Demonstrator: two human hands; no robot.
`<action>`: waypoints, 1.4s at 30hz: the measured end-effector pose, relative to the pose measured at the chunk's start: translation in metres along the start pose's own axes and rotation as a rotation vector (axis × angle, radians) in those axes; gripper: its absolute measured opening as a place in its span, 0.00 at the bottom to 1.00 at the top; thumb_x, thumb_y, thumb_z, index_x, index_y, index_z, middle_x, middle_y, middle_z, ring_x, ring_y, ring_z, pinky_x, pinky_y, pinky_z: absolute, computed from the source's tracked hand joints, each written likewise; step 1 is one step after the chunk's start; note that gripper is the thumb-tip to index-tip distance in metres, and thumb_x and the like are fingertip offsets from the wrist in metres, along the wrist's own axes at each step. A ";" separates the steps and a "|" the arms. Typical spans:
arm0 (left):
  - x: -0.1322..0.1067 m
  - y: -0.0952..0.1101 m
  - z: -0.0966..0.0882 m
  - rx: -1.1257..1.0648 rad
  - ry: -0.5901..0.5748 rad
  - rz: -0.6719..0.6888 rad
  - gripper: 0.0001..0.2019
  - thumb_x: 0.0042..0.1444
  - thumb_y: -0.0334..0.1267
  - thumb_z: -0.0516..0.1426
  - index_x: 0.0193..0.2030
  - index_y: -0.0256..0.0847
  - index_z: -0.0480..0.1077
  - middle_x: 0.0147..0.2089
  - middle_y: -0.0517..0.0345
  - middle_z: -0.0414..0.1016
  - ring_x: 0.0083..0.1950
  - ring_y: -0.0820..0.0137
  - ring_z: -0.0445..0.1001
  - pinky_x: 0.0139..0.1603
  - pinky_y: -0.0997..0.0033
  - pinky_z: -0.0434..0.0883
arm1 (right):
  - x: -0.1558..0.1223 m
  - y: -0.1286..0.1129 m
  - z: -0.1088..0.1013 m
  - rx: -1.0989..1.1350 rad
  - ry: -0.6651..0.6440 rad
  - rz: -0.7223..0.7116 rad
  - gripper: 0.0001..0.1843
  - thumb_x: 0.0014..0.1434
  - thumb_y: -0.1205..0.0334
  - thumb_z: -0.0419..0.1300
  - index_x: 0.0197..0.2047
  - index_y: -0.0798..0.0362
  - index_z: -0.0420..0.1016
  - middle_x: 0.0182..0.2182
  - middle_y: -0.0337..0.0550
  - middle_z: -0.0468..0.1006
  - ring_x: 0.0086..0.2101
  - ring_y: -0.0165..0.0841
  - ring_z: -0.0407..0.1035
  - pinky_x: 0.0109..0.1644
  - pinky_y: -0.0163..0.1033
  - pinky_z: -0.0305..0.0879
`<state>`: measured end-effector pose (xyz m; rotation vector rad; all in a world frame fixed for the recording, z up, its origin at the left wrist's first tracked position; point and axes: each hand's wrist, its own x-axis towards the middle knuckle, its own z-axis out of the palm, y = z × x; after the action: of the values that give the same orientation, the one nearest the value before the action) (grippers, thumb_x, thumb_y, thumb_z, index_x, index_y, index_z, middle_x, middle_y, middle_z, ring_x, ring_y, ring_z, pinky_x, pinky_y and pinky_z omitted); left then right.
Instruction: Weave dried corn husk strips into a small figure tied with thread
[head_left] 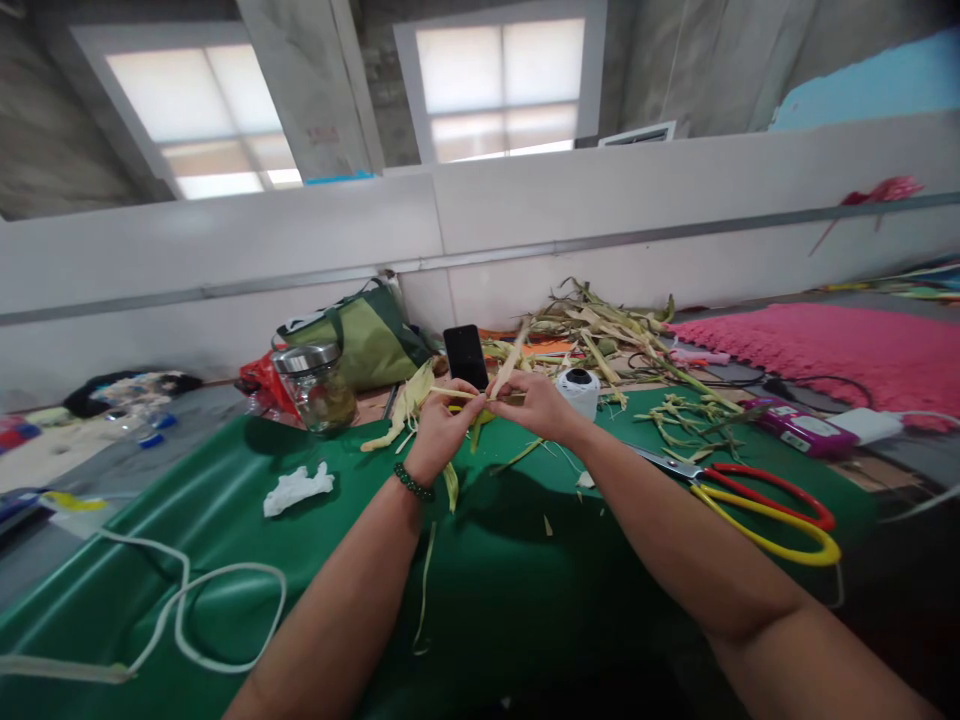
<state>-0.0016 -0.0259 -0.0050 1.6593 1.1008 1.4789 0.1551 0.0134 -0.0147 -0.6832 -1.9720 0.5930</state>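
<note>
Both hands meet over the green mat (480,610), fingertips close together. My left hand (442,430), with a green bead bracelet at the wrist, pinches a pale strip of corn husk (454,393). Between the thumb and fingers of my right hand (536,405) is a husk piece (510,362) that sticks up toward the back. Whether the two pieces are joined is hidden by the fingers. Loose husk leaves (409,405) lie left of my hands. Just behind them a black phone (465,355) leans upright.
Large scissors (750,500) with red and yellow handles lie at right, near a purple box (799,428). A glass jar (316,390) stands before a green bag (367,340). Husks (600,335) are heaped at the back. A white cable (184,590) loops at left; crumpled tissue (298,490) lies nearby.
</note>
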 end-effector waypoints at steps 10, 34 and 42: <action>-0.001 0.003 -0.001 0.068 -0.015 0.062 0.09 0.43 0.42 0.63 0.23 0.38 0.73 0.24 0.58 0.72 0.29 0.71 0.68 0.31 0.73 0.65 | -0.002 -0.004 0.002 -0.020 -0.018 0.043 0.10 0.48 0.58 0.61 0.27 0.57 0.77 0.22 0.40 0.74 0.24 0.29 0.67 0.28 0.32 0.59; 0.007 0.008 -0.036 0.532 0.398 0.302 0.07 0.48 0.37 0.59 0.32 0.44 0.78 0.40 0.53 0.78 0.49 0.58 0.70 0.59 0.56 0.56 | 0.003 0.005 -0.009 0.181 -0.219 0.189 0.08 0.47 0.59 0.64 0.27 0.54 0.72 0.20 0.35 0.75 0.22 0.29 0.71 0.26 0.33 0.65; 0.003 -0.002 -0.012 0.341 -0.275 0.159 0.13 0.51 0.41 0.58 0.18 0.44 0.75 0.20 0.56 0.75 0.25 0.66 0.70 0.33 0.68 0.66 | -0.001 -0.003 -0.009 0.200 -0.300 0.156 0.09 0.52 0.57 0.61 0.32 0.52 0.66 0.23 0.36 0.75 0.25 0.30 0.71 0.30 0.33 0.64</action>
<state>-0.0136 -0.0229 -0.0037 2.1568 1.1319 1.1531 0.1630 0.0114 -0.0092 -0.6557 -2.1065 1.0228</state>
